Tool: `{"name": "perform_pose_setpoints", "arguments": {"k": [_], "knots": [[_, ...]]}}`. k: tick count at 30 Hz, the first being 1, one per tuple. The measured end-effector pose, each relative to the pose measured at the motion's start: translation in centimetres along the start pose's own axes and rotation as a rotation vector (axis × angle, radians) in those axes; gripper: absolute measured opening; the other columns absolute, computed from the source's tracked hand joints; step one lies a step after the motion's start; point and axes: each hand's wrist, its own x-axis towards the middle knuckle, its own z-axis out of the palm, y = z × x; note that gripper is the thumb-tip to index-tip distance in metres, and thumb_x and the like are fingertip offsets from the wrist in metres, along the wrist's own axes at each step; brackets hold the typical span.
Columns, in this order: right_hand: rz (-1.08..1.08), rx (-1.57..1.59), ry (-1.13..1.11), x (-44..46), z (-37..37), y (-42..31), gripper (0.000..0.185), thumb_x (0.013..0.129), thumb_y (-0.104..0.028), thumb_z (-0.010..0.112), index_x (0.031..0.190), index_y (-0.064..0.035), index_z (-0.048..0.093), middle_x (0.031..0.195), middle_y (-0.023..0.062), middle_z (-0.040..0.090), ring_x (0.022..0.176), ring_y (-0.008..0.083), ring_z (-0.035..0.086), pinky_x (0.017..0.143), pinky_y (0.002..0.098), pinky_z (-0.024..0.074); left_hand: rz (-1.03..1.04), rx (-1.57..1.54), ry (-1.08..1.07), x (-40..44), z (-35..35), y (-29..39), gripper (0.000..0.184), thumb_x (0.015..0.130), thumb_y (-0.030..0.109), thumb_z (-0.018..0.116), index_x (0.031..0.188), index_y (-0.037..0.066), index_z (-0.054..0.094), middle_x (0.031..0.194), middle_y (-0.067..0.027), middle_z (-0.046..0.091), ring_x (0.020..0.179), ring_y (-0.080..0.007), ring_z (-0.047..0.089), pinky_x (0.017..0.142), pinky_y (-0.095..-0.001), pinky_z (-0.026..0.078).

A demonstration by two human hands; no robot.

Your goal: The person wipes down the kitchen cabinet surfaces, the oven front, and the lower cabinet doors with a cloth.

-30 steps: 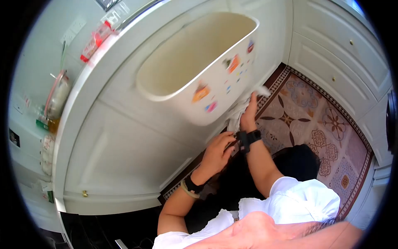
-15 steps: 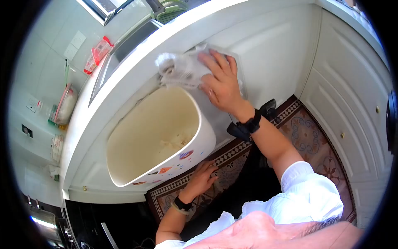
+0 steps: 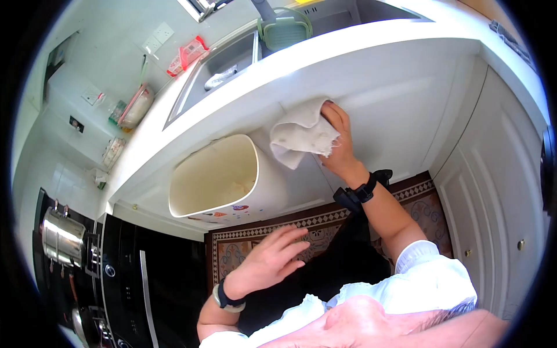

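My right hand (image 3: 343, 145) is closed on a pale grey rag (image 3: 301, 132) with a frayed edge. The rag hangs partly folded in front of the white cabinet front, to the right of a bin. That white plastic bin (image 3: 270, 185) has small coloured stickers on its outer wall and a few pale scraps inside; it sits against the cabinet below the counter. Lower down, my left hand (image 3: 270, 260) hovers empty in front of the bin, apart from it, fingers spread.
Above runs the white counter edge (image 3: 255, 87), with a sink (image 3: 232, 53) holding a green basket (image 3: 285, 33). A red-and-white packet (image 3: 187, 55) lies behind it. At the left are a black oven (image 3: 174, 278) and a steel pot (image 3: 62, 238). Patterned tiles (image 3: 420, 214) cover the floor.
The view has shifted, showing more of the sink and stove. My right hand has lowered the rag, which now hangs more open. My left hand has come away from the bin's outer side.
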Motion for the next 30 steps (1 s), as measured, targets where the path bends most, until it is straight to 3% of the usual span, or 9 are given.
{"name": "perform_pose_setpoints", "arguments": {"k": [6,12,13,16,17,19,21,24,30], "knots": [[-0.107,-0.454,0.233,0.0,-4.8,4.7,0.048,0.081,-0.001,0.061,0.128,0.0022,0.053,0.133,0.0185,0.050,0.121,0.0380,0.047,0.105,0.0446,0.0365,0.043,0.242,0.333,1.5,-5.3,3.9,0.045,0.074,0.012,0.080,0.116,0.004,0.065,0.138,-0.0180,0.053,0.130,-0.0405,0.046,0.106,-0.0490,0.040],[0.273,-0.355,0.474,1.9,-9.0,5.2,0.031,0.087,0.001,0.052,0.116,0.0062,0.060,0.122,0.0178,0.055,0.106,0.0337,0.054,0.099,0.0422,0.0386,-0.044,0.390,0.445,2.5,-10.5,3.2,0.069,0.080,0.027,0.077,0.137,0.001,0.049,0.150,-0.0248,0.036,0.140,-0.0468,0.030,0.112,-0.0545,0.028],[0.491,-0.189,0.565,2.5,-8.9,3.5,0.023,0.092,-0.001,0.051,0.109,0.0064,0.063,0.108,0.0150,0.060,0.097,0.0261,0.054,0.093,0.0377,0.0412,-0.052,0.385,0.427,2.8,-11.2,2.3,0.073,0.082,0.031,0.076,0.141,0.001,0.045,0.152,-0.0260,0.034,0.141,-0.0478,0.027,0.113,-0.0554,0.026],[0.248,-0.211,0.546,2.6,-7.2,-1.5,0.025,0.093,-0.002,0.051,0.115,0.0039,0.062,0.099,0.0134,0.060,0.094,0.0215,0.051,0.087,0.0339,0.0422,-0.078,0.316,0.344,3.3,-13.1,0.6,0.085,0.087,0.048,0.068,0.149,0.001,0.034,0.156,-0.0285,0.025,0.146,-0.0470,0.015,0.115,-0.0578,0.018],[0.512,0.020,0.450,1.8,-6.1,-2.6,0.031,0.092,-0.004,0.052,0.123,0.0004,0.058,0.108,0.0139,0.058,0.096,0.0207,0.055,0.087,0.0319,0.0443,-0.090,0.344,0.341,3.5,-13.5,-0.1,0.087,0.087,0.050,0.067,0.150,0.001,0.033,0.157,-0.0278,0.024,0.148,-0.0452,0.014,0.116,-0.0564,0.016],[0.217,0.676,0.525,0.9,-1.5,-1.5,0.040,0.087,-0.001,0.051,0.127,-0.0015,0.056,0.115,0.0154,0.059,0.105,0.0267,0.059,0.094,0.0378,0.0447,-0.112,0.415,0.358,4.1,-14.1,-2.3,0.092,0.089,0.061,0.058,0.152,0.001,0.028,0.158,-0.0292,0.019,0.149,-0.0436,0.008,0.118,-0.0558,0.007],[-0.027,0.031,0.136,0.6,0.3,-2.4,0.052,0.072,0.005,0.049,0.123,0.0002,0.058,0.122,0.0220,0.060,0.123,0.0435,0.050,0.105,0.0499,0.0384,-0.160,0.441,0.382,4.8,-14.9,-4.1,0.095,0.089,0.064,0.055,0.150,-0.003,0.028,0.155,-0.0337,0.020,0.147,-0.0487,0.008,0.117,-0.0594,0.008],[-0.263,-0.370,-0.143,2.1,3.0,-5.2,0.038,0.070,0.000,0.063,0.108,-0.0005,0.064,0.118,0.0180,0.061,0.116,0.0399,0.052,0.098,0.0512,0.0429,-0.213,0.410,0.381,5.3,-15.2,-6.2,0.099,0.089,0.071,0.046,0.149,-0.006,0.028,0.153,-0.0379,0.020,0.145,-0.0522,0.009,0.116,-0.0615,0.007],[-0.269,-0.668,-0.053,2.6,2.1,-5.3,0.025,0.067,-0.007,0.070,0.092,-0.0060,0.068,0.110,0.0107,0.061,0.102,0.0342,0.054,0.081,0.0454,0.0450,-0.188,0.414,0.308,5.1,-16.0,-6.6,0.100,0.090,0.072,0.044,0.148,-0.008,0.028,0.152,-0.0378,0.022,0.145,-0.0517,0.012,0.118,-0.0576,0.009]]}}
